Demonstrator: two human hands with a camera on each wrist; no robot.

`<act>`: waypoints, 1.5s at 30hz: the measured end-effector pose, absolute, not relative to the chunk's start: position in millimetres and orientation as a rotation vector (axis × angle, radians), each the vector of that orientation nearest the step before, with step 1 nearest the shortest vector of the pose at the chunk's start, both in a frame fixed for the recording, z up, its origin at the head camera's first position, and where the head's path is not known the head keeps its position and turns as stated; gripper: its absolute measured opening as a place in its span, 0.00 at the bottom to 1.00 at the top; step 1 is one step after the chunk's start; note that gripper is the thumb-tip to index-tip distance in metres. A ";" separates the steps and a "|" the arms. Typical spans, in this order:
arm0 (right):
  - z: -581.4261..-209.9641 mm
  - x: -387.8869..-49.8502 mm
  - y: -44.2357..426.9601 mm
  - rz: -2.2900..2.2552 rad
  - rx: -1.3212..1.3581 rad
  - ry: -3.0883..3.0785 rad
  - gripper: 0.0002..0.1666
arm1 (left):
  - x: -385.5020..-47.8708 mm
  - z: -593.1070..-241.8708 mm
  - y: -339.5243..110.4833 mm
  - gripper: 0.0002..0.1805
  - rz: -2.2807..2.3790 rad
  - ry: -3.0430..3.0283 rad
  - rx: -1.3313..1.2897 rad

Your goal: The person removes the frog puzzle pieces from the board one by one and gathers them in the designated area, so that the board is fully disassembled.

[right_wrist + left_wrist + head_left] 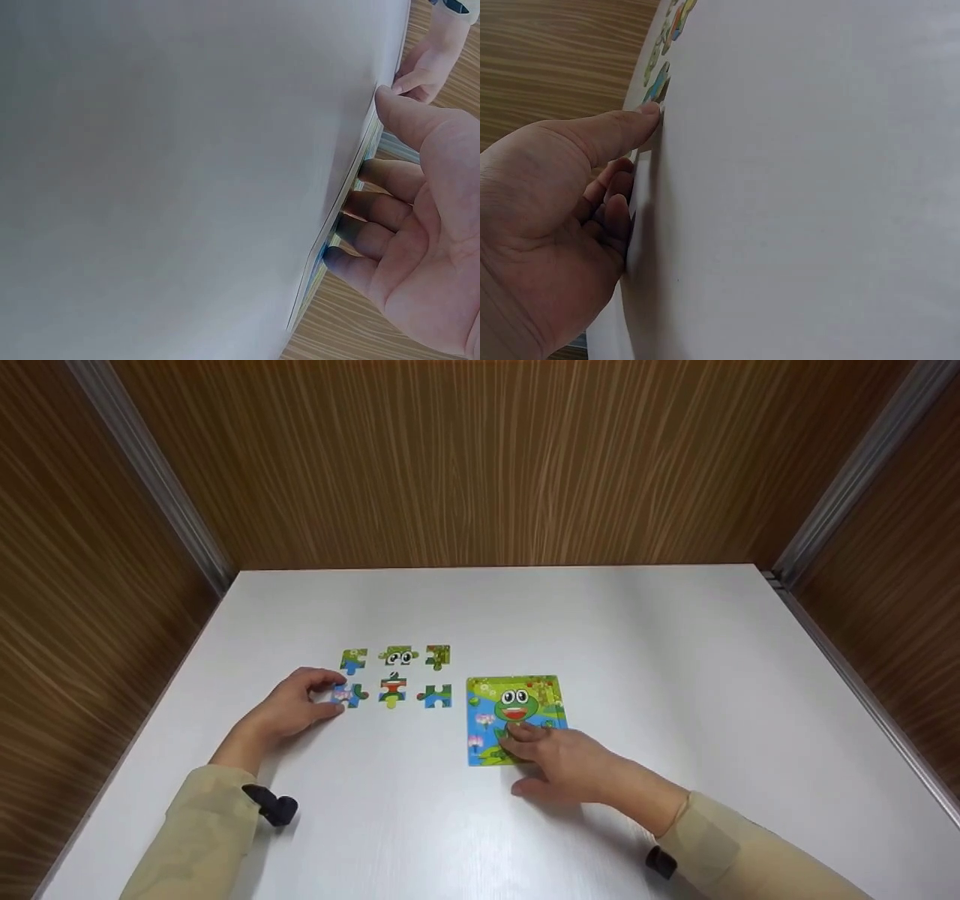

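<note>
My left hand (291, 706) is at the lower left jigsaw piece (346, 695), which shows a pink flower on blue. Thumb and forefinger pinch its left side, while the other fingers curl beneath the palm in the left wrist view. Flat on the white table, the square frog puzzle board (480, 735) lies right of the loose pieces. My right hand (574, 765) rests on the board's lower right part, fingertips pressing its surface and thumb by the near edge. That hand covers part of the frog picture.
Several loose pieces form two rows, among them the eyes piece (399, 656), the mouth piece (392, 688) and a blue-green piece (436, 696). Wood-grain panels (480, 465) enclose the table (675, 660) at the back and sides.
</note>
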State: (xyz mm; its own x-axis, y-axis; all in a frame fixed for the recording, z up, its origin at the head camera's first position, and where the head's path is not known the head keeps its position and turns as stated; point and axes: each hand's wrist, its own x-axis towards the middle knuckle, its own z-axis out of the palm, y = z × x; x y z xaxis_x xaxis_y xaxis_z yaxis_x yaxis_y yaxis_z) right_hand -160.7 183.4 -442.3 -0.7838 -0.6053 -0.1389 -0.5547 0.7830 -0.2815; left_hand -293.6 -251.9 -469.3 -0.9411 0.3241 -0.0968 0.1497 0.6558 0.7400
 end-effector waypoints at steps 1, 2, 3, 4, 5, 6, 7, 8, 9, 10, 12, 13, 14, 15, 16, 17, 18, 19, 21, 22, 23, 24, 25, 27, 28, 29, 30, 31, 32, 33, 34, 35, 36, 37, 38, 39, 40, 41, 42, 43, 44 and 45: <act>-442.5 -160.8 183.3 -0.333 -0.906 2.752 0.41 | -293.7 -469.7 -252.3 0.26 1.152 2.655 0.388; -442.8 -161.0 183.3 -0.328 -0.909 2.754 0.41 | -293.2 -469.6 -252.4 0.26 1.153 2.654 0.388; -443.0 -161.1 183.3 -0.324 -0.912 2.755 0.41 | -292.9 -469.6 -252.6 0.26 1.154 2.654 0.391; -443.1 -161.2 183.2 -0.318 -0.914 2.758 0.41 | -292.8 -469.9 -252.6 0.26 1.157 2.652 0.384; -443.6 -161.4 183.1 -0.311 -0.916 2.759 0.41 | -292.4 -469.7 -252.6 0.26 1.158 2.653 0.386; -443.8 -161.5 182.9 -0.309 -0.919 2.762 0.41 | -292.2 -469.7 -252.7 0.26 1.162 2.653 0.386; -444.1 -161.6 182.8 -0.306 -0.921 2.763 0.41 | -292.1 -469.7 -252.7 0.26 1.162 2.652 0.387; -444.0 -161.5 182.7 -0.307 -0.924 2.765 0.41 | -292.2 -469.7 -252.6 0.26 1.164 2.653 0.386; -444.0 -161.5 182.7 -0.311 -0.922 2.764 0.41 | -292.4 -469.7 -252.5 0.26 1.159 2.656 0.390; -443.9 -161.5 182.7 -0.314 -0.921 2.764 0.41 | -292.4 -469.6 -252.1 0.26 1.155 2.658 0.392; -443.6 -161.4 182.6 -0.321 -0.918 2.761 0.41 | -293.0 -470.0 -251.7 0.26 1.148 2.660 0.394; -443.5 -161.4 182.7 -0.322 -0.916 2.760 0.41 | -293.3 -470.1 -251.5 0.26 1.143 2.659 0.396; -443.3 -161.4 182.7 -0.322 -0.915 2.758 0.41 | -293.5 -470.3 -251.3 0.26 1.140 2.660 0.395; -443.3 -161.5 182.7 -0.321 -0.915 2.757 0.41 | -293.7 -470.4 -251.3 0.26 1.138 2.656 0.393; -443.1 -161.5 182.7 -0.320 -0.917 2.757 0.41 | -293.7 -470.1 -251.2 0.26 1.138 2.654 0.386; -443.0 -161.5 182.6 -0.322 -0.918 2.756 0.41 | -294.0 -470.1 -251.5 0.26 1.136 2.652 0.382; -443.1 -161.7 182.7 -0.324 -0.920 2.756 0.41 | -294.1 -470.0 -251.6 0.26 1.134 2.650 0.376; -443.1 -161.9 182.9 -0.327 -0.923 2.756 0.41 | -294.1 -469.8 -251.8 0.26 1.130 2.649 0.377; -443.6 -162.2 183.4 -0.331 -0.926 2.758 0.41 | -294.2 -469.3 -252.0 0.26 1.128 2.648 0.373; -444.1 -162.4 183.8 -0.332 -0.926 2.759 0.41 | -294.3 -469.2 -252.2 0.26 1.127 2.649 0.371; -444.6 -162.6 184.2 -0.335 -0.926 2.761 0.41 | -294.5 -469.2 -252.4 0.26 1.125 2.648 0.373; -445.3 -162.9 184.6 -0.337 -0.928 2.762 0.41 | -294.5 -469.0 -252.2 0.27 1.125 2.648 0.375; -445.9 -163.0 185.0 -0.341 -0.930 2.764 0.41 | -294.4 -468.9 -252.0 0.27 1.126 2.647 0.379; -447.1 -162.9 185.8 -0.354 -0.933 2.763 0.41 | -294.6 -468.7 -251.8 0.27 1.130 2.643 0.378; -447.8 -162.8 186.2 -0.363 -0.938 2.763 0.41 | -294.4 -468.6 -251.6 0.28 1.131 2.641 0.376; -448.4 -162.7 186.7 -0.373 -0.944 2.763 0.41 | -294.2 -468.4 -251.6 0.28 1.130 2.640 0.376; -448.8 -162.5 187.2 -0.383 -0.947 2.762 0.41 | -294.1 -468.3 -251.3 0.28 1.132 2.640 0.374; -448.8 -162.1 187.5 -0.396 -0.947 2.761 0.41 | -294.2 -468.1 -251.4 0.28 1.132 2.639 0.376; -448.6 -161.8 187.9 -0.406 -0.947 2.762 0.41 | -294.3 -468.2 -251.4 0.28 1.134 2.639 0.374; -448.6 -161.6 188.4 -0.413 -0.945 2.763 0.42 | -294.1 -468.3 -251.3 0.29 1.135 2.639 0.378; -448.6 -161.6 188.9 -0.417 -0.943 2.764 0.42 | -294.2 -468.4 -251.4 0.29 1.137 2.640 0.373; -448.5 -161.7 189.4 -0.422 -0.940 2.765 0.42 | -294.1 -468.4 -251.4 0.29 1.138 2.638 0.373; -448.5 -161.7 189.8 -0.426 -0.938 2.764 0.42 | -293.9 -468.4 -251.1 0.29 1.140 2.637 0.372; -448.4 -161.7 190.3 -0.430 -0.936 2.763 0.42 | -293.8 -468.5 -251.2 0.29 1.140 2.635 0.372; -448.4 -161.6 190.9 -0.433 -0.934 2.761 0.42 | -293.7 -468.8 -251.1 0.29 1.144 2.631 0.366; -448.2 -161.5 191.5 -0.440 -0.933 2.758 0.42 | -293.3 -468.6 -251.1 0.29 1.146 2.628 0.365; -447.9 -161.4 192.1 -0.450 -0.936 2.754 0.42 | -293.1 -468.5 -251.2 0.29 1.147 2.628 0.364; -447.3 -161.2 192.7 -0.459 -0.938 2.751 0.42 | -292.9 -468.3 -251.5 0.29 1.147 2.628 0.368; -446.3 -161.1 193.4 -0.467 -0.939 2.749 0.43 | -292.7 -468.2 -251.8 0.29 1.146 2.631 0.372; -445.2 -161.1 194.3 -0.475 -0.942 2.749 0.42 | -292.5 -468.0 -252.3 0.29 1.144 2.634 0.376; -443.8 -161.1 195.3 -0.482 -0.949 2.749 0.42 | -292.3 -467.6 -252.5 0.29 1.146 2.637 0.379; -442.3 -161.5 196.4 -0.488 -0.961 2.751 0.42 | -292.2 -467.4 -253.0 0.29 1.143 2.641 0.383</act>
State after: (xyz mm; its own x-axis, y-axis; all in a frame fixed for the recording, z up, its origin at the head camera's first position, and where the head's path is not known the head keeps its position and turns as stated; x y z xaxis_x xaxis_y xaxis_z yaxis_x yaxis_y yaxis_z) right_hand -161.5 196.4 -442.3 -0.7729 -0.6310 -0.0668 -0.5694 0.7363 -0.3656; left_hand -292.2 -253.0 -467.4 -0.9374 0.3297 -0.1122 0.1439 0.6601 0.7373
